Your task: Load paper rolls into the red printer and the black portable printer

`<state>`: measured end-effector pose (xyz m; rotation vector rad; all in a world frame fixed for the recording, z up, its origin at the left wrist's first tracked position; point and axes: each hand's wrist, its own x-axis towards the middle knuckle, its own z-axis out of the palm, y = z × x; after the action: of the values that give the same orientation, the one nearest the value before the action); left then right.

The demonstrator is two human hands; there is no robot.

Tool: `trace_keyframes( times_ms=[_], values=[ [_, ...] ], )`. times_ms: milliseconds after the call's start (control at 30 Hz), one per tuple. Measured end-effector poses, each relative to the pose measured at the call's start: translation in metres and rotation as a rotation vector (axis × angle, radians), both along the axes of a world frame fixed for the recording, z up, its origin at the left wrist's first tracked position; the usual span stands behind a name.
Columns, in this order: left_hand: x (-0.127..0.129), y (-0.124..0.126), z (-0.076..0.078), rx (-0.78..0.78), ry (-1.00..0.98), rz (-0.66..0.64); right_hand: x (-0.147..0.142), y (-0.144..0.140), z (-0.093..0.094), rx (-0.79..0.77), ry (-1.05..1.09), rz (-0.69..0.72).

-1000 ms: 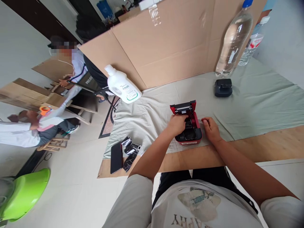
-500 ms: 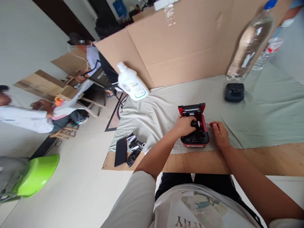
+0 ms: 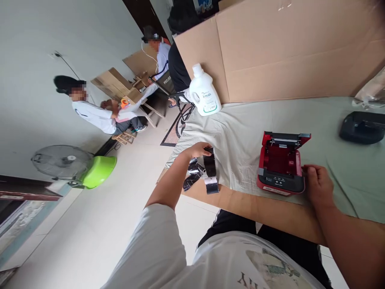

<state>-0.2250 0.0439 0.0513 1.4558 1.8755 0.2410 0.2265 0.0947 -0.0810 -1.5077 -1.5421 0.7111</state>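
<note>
**Red printer open, black roll out at the table edge**

From the head view I see my left hand (image 3: 199, 150) closed around a black roll (image 3: 209, 161), its strip (image 3: 211, 184) hanging down over the table's wooden edge (image 3: 264, 208), just beside crumpled black wrappers (image 3: 192, 178). My right hand (image 3: 318, 185) rests curled against the right side of the red printer (image 3: 282, 168), gripping nothing I can make out. That printer sits lid-up on the pale green cloth (image 3: 240, 132), well apart from the roll. A white jug (image 3: 205, 93) stands by the cardboard (image 3: 285, 52); a black device (image 3: 362, 127) lies far right.
</note>
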Motion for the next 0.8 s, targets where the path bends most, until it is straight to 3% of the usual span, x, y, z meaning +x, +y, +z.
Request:
trace_keyframes(
  times_ms=[100, 233, 400, 533, 700, 800],
  values=[
    [-0.025, 0.001, -0.024, -0.04, 0.189, 0.082, 0.0, 0.001, 0.0, -0.018, -0.023, -0.011],
    [-0.039, -0.003, -0.043, -0.031, 0.213, 0.104, 0.001, 0.001, 0.002, -0.043, -0.018, -0.022],
    [-0.062, -0.013, -0.033, 0.019, 0.246, 0.184, 0.0, 0.0, 0.003, -0.011, 0.011, -0.016],
    [-0.076, -0.024, -0.03, -0.041, 0.306, 0.249, 0.0, 0.001, 0.004, -0.015, 0.003, -0.018],
    [-0.067, -0.037, -0.038, -0.032, 0.325, 0.294, -0.001, 0.0, 0.007, -0.029, 0.005, -0.025],
    [-0.062, -0.042, -0.026, 0.013, 0.342, 0.365, 0.0, 0.0, 0.008, -0.037, 0.06, -0.023]
  ],
)
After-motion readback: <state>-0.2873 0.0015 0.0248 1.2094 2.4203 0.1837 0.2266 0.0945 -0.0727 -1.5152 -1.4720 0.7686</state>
